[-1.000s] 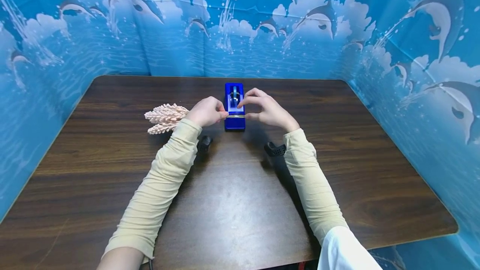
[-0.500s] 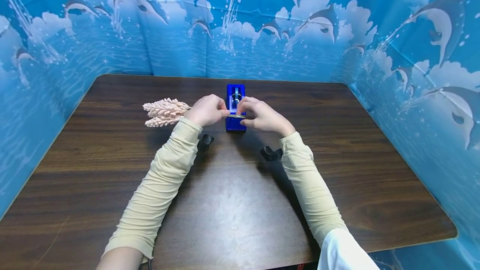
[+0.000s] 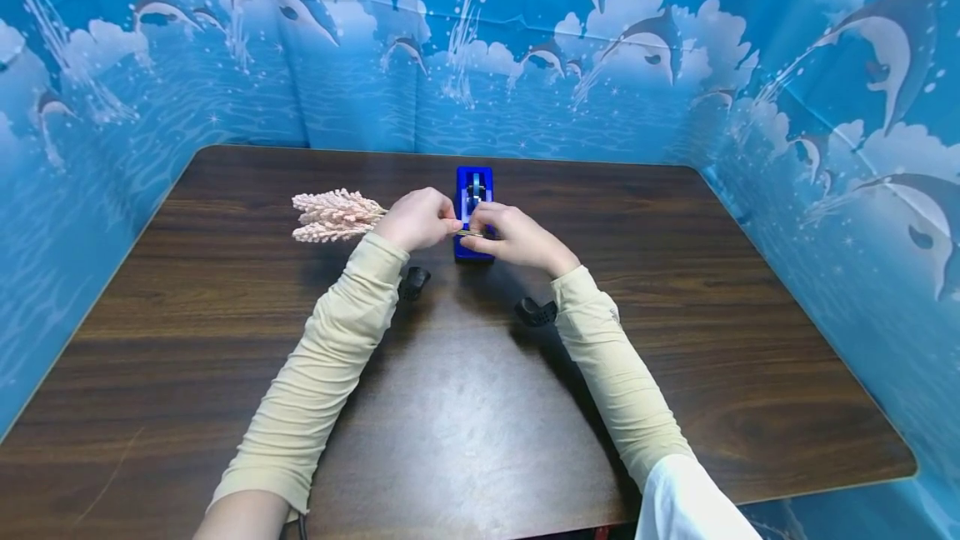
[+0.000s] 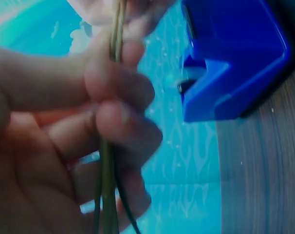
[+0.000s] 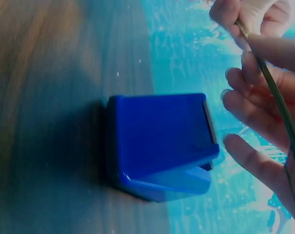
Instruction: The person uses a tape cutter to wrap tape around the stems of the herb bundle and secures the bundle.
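Observation:
A bunch of pale pink flower sprigs (image 3: pixel 337 216) extends to the left from my left hand (image 3: pixel 417 221). That hand pinches their thin green stems (image 4: pixel 107 180) between thumb and fingers. My right hand (image 3: pixel 517 237) is at the free end, thumb and index finger on either side of the stems (image 5: pixel 280 103), its other fingers spread loosely. The two hands are close together in front of and above a blue tape dispenser (image 3: pixel 472 252), which stands upright on the table. In the right wrist view the dispenser (image 5: pixel 162 134) appears beside the right fingers, apart from them.
The dark wood-grain table (image 3: pixel 465 407) runs out to both sides and towards me. A blue curtain (image 3: pixel 360 119) printed with dolphins hangs behind the table and along its sides. A black wrist camera (image 3: pixel 536 312) sits below the right wrist.
My right hand has moved left and slightly down, over the stems, closer to the left hand. The flower bunch has risen a little. The dispenser stays in its place.

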{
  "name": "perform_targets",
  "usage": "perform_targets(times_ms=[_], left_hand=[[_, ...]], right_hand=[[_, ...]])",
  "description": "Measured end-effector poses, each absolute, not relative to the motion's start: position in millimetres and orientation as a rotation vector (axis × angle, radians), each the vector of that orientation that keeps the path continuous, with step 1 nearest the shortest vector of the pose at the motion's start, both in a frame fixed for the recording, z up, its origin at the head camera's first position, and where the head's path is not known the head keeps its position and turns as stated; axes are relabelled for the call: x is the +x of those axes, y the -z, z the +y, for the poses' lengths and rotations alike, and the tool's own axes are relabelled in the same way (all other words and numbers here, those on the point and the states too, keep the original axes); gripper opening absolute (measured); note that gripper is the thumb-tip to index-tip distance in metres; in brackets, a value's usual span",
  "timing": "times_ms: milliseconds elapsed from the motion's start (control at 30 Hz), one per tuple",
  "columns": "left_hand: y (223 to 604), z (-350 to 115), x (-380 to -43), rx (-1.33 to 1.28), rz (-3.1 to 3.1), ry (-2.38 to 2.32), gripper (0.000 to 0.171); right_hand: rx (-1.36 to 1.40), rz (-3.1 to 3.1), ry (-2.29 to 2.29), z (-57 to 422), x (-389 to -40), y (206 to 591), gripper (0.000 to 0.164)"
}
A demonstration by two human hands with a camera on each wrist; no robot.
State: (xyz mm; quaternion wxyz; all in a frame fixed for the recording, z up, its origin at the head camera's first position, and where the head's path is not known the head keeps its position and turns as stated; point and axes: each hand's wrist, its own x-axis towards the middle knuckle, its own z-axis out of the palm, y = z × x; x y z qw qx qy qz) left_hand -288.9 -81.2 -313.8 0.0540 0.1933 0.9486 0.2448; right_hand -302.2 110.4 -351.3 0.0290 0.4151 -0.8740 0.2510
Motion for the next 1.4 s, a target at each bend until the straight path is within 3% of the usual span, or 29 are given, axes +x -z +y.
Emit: perform_targets(times_ms=[200,367,533,700,867,1067,1400], left_hand=[[315.6,-92.5,-293.7,0.713,2.864,-0.689,0.021],[314.4,-100.0,-294.4,0.713,2.906,-0.851,0.016],[312.6,-105.1,-291.4,0.536,3.088,-1.134,0.019],[316.2,-112.3,-289.5,0.278,3.186,-1.083,0.031],[324.9,-117.9,-298.0,0.188,3.024,-0.997,0.050],[329.8,-122.2,-308.4,0.138,2.905,-0.959,0.041],[341.6,-139.3,-318.6,0.109,2.793,-0.880,0.040]], right_hand=[[1.286,-2.638,-0.892,102.1,-301.7,354.1,0.017],[0.986,-2.730,-1.075,89.2,-296.6,356.0,0.018],[0.583,-2.767,-1.498,69.9,-289.7,361.6,0.023],[0.410,-2.667,-1.730,49.4,-286.6,366.2,0.024],[0.338,-2.581,-2.032,32.0,-285.2,366.6,0.022],[0.433,-2.608,-2.253,15.1,-282.9,376.8,0.025],[0.600,-2.885,-1.891,6.6,-276.1,392.2,0.027]])
